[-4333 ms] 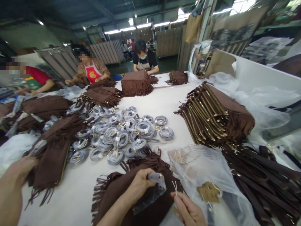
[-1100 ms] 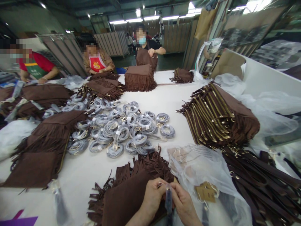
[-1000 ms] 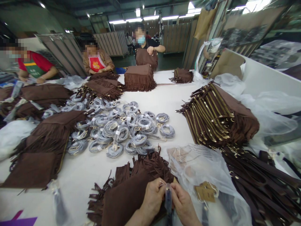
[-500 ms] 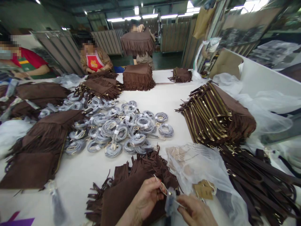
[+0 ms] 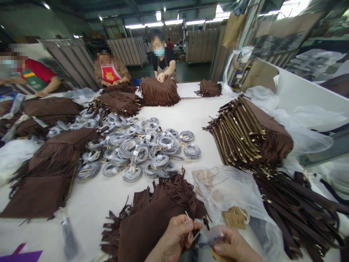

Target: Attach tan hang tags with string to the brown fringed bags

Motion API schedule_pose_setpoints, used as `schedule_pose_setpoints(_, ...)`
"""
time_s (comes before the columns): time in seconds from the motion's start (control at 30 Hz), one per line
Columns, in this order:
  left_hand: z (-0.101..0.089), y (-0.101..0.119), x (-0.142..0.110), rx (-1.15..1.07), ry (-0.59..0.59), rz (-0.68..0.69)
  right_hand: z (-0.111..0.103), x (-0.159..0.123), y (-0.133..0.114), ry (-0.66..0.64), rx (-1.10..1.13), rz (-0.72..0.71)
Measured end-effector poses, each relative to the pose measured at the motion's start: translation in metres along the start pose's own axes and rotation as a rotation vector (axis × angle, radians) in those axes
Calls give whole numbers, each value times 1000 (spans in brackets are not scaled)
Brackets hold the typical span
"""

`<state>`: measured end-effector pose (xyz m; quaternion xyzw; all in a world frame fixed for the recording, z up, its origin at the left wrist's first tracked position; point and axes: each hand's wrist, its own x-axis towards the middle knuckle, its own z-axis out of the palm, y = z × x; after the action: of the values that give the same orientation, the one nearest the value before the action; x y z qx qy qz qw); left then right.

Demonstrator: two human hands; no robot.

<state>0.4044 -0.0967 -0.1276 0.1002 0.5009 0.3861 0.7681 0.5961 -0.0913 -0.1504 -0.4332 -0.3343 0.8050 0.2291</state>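
A brown fringed suede bag point(image 5: 152, 222) lies on the white table point(image 5: 196, 116) right in front of me. My left hand point(image 5: 176, 238) pinches a thin white string loop at the bag's near edge. My right hand point(image 5: 234, 247) holds a small clear plastic-wrapped piece point(image 5: 211, 233) beside it. The two hands almost touch over the bag. What the wrapping holds is too blurred to make out.
Several coiled wrapped straps point(image 5: 141, 149) cover the table's middle. A stack of bags with gold zips point(image 5: 245, 131) and dark straps point(image 5: 300, 207) lie right. A clear bag with paper tags point(image 5: 234, 203) sits near my right hand. More fringed bags point(image 5: 51, 171) lie left. Other people work at the far side.
My hands, joined over the wrapped piece a second ago, have parted slightly and dropped lower. The far person raised a fringed bag and set it back on the table.
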Motion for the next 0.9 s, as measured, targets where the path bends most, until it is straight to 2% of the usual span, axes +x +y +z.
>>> schedule_pose_setpoints(0.07,4,-1,-1,14,-18,1,-2,4,-4,79,46,-38)
schedule_pose_setpoints(0.17,9,-5,0,108,-84,-39,-1,14,-16,211,-66,-171)
schedule_pose_setpoints(0.27,8,-10,1,243,-160,-79,7,20,-30,235,-116,-223)
schedule_pose_setpoints(0.3,8,-11,1,244,-148,-72,11,21,-33,221,-99,-209)
schedule_pose_setpoints(0.37,6,-10,0,139,-52,-33,21,19,-32,199,-44,-164)
schedule_pose_setpoints(0.47,2,-5,-2,-78,88,-10,34,14,-18,201,57,-135)
schedule_pose_setpoints(0.57,-4,-3,-7,-87,63,17,42,12,3,269,177,-125)
schedule_pose_setpoints(0.67,-11,-5,-15,129,-38,46,48,13,17,380,279,-114)
schedule_pose_setpoints(0.83,-24,-11,-32,765,-180,214,55,21,30,444,373,-142)
schedule_pose_setpoints(0.9,-27,-14,-37,897,-211,187,58,24,34,476,394,-134)
